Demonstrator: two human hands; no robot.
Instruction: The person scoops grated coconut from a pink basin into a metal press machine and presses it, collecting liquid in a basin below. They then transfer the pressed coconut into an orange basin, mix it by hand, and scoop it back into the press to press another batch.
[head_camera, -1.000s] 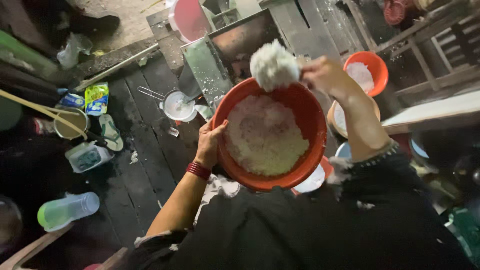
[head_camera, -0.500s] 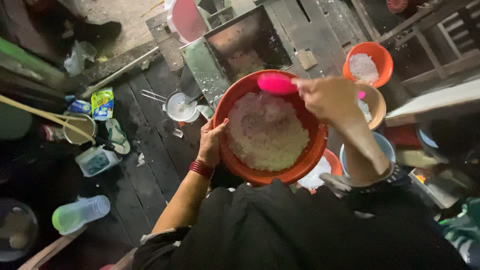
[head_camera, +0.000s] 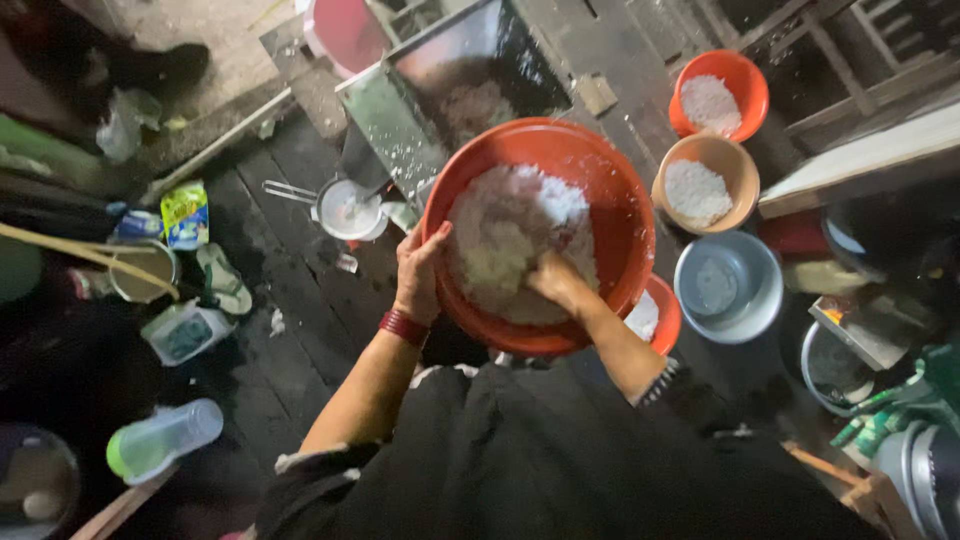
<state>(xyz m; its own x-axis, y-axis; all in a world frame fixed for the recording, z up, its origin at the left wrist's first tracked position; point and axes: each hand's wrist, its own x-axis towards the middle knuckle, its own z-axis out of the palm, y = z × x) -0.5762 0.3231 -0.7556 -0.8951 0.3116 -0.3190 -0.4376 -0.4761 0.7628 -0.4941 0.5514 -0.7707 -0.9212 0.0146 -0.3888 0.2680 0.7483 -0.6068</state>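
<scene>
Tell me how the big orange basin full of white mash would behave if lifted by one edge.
The big orange basin looks like thin plastic, so its rim would probably flex. Heaped with white mash, it is likely heavy and apt to tip toward the unsupported side. The left hand grips the rim while the right hand digs in, which suggests it needs steadying.

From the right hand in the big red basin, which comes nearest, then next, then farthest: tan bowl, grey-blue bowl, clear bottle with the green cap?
From the right hand:
1. Grey-blue bowl, to its right.
2. Tan bowl, right and farther up; nearly tied with the first.
3. Clear bottle, far left, low on the floor.
</scene>
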